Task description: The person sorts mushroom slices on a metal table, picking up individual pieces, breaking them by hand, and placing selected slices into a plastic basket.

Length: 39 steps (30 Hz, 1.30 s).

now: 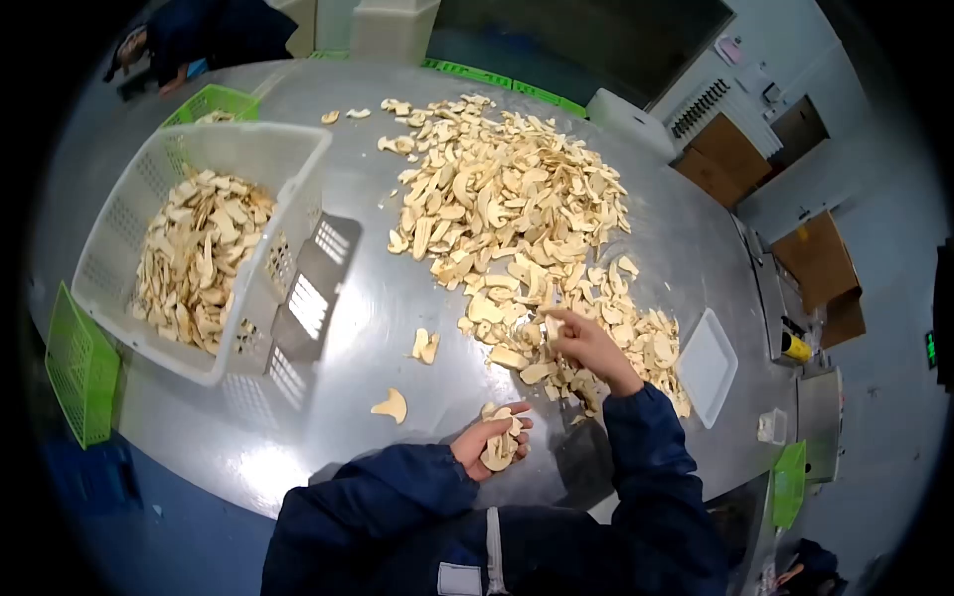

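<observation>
Cream slices (499,452) against left fingers (523,423)

Both forearms, in dark navy sleeves, reach forward from the torso. The left hand (489,444) is held low in front of the body, palm turned up and fingers curled inward in a loose cupped grip, its forearm slanting in from the left. The right hand (588,346) is farther forward, angled inward to the left, with its index finger extended and the wrist bare above the cuff. The two hands are apart.
</observation>
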{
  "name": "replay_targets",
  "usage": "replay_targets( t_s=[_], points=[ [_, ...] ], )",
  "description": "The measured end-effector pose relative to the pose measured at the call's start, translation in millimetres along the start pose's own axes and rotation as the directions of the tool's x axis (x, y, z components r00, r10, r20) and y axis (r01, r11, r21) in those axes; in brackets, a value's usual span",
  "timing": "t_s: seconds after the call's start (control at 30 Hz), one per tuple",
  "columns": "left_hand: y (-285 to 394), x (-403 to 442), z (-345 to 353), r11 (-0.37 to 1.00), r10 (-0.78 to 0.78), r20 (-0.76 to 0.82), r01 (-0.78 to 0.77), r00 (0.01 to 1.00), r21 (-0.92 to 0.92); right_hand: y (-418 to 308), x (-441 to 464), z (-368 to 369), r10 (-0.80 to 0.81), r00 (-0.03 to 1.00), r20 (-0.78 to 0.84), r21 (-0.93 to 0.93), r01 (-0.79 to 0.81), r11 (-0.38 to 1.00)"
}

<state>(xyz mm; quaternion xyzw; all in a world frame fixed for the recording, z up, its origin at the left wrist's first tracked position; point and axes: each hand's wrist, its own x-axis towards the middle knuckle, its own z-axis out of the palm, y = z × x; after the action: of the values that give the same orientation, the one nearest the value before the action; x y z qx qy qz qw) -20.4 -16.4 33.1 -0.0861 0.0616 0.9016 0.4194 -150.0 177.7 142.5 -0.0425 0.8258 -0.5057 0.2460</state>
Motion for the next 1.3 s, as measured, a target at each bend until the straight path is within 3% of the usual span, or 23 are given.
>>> replay_targets(
  t_s=[0.1,0.17,0.27,0.33,0.4,0.47,0.5,0.53,0.57,0.67,0.8,0.97,1.07,1.17,1.27,1.3],
  points=[
    [0.1,-1.0,-0.5,0.998,0.050,-0.041,-0.048,0.998,0.048,-15.8,-34.6,14.6,-0.012,0.996,0.087,-0.081,0.019,0.997],
    [1.5,1.9,-4.0,0.994,0.089,-0.014,-0.088,0.996,0.060,-23.0,-54.6,25.4,-0.044,0.969,0.242,-0.044,0.056,0.997],
    [0.8,3.7,-13.5,0.986,0.113,0.046,-0.118,0.992,0.114,-6.0,-73.3,49.8,-0.102,0.963,0.248,-0.126,0.136,0.983],
    [1.0,6.6,-11.6,0.963,0.090,-0.004,-0.086,0.996,0.254,-2.0,-84.0,62.8,-0.164,0.963,0.212,-0.195,0.206,0.959],
    [-8.0,4.7,-22.9,0.961,0.064,-0.054,-0.047,0.996,0.274,6.5,-93.0,72.8,-0.161,0.969,0.187,-0.155,0.191,0.969],
    [-10.0,7.9,-37.2,0.956,-0.011,-0.008,0.012,1.000,0.293,12.4,-98.2,69.5,-0.118,0.973,0.200,-0.111,0.142,0.984],
    [-6.7,9.7,-39.1,0.951,-0.050,0.019,0.042,0.999,0.307,8.7,-99.8,66.4,-0.151,0.965,0.216,-0.007,0.156,0.988],
    [-0.6,-2.1,-6.6,0.937,-0.091,-0.088,0.115,0.992,0.331,6.3,-102.3,63.5,-0.083,0.970,0.231,0.104,0.060,0.993],
    [-1.9,-5.1,-5.3,0.932,-0.155,-0.076,0.171,0.985,0.320,5.8,-105.2,61.6,-0.019,0.968,0.252,0.207,-0.034,0.978],
    [-6.7,-6.7,-8.3,0.904,-0.306,-0.019,0.297,0.952,0.308,27.9,-104.0,64.4,-0.095,0.961,0.259,0.312,0.010,0.950],
    [-8.7,-6.6,-9.3,0.902,-0.365,0.054,0.338,0.930,0.268,24.9,-106.7,58.6,-0.120,0.954,0.275,0.184,0.070,0.981],
    [-7.2,-6.6,3.3,0.855,-0.331,-0.036,0.316,0.943,0.410,16.9,-105.3,53.1,-0.140,0.945,0.294,-0.069,0.167,0.984],
    [-7.6,-6.1,1.9,0.861,-0.375,0.042,0.332,0.926,0.386,25.3,-98.6,50.6,-0.161,0.902,0.401,0.053,0.152,0.987],
    [-7.7,-6.4,-1.2,0.869,-0.413,0.095,0.361,0.906,0.339,28.4,-86.7,47.0,-0.086,0.840,0.536,0.236,-0.052,0.970],
    [-4.4,-5.5,-1.1,0.894,-0.382,0.162,0.320,0.910,0.314,25.3,-66.0,34.9,0.042,0.811,0.583,0.202,-0.195,0.960],
    [-3.5,-4.9,-1.1,0.905,-0.362,0.192,0.294,0.912,0.307,25.0,-53.6,31.6,0.039,0.901,0.433,0.173,-0.126,0.977]
  ],
)
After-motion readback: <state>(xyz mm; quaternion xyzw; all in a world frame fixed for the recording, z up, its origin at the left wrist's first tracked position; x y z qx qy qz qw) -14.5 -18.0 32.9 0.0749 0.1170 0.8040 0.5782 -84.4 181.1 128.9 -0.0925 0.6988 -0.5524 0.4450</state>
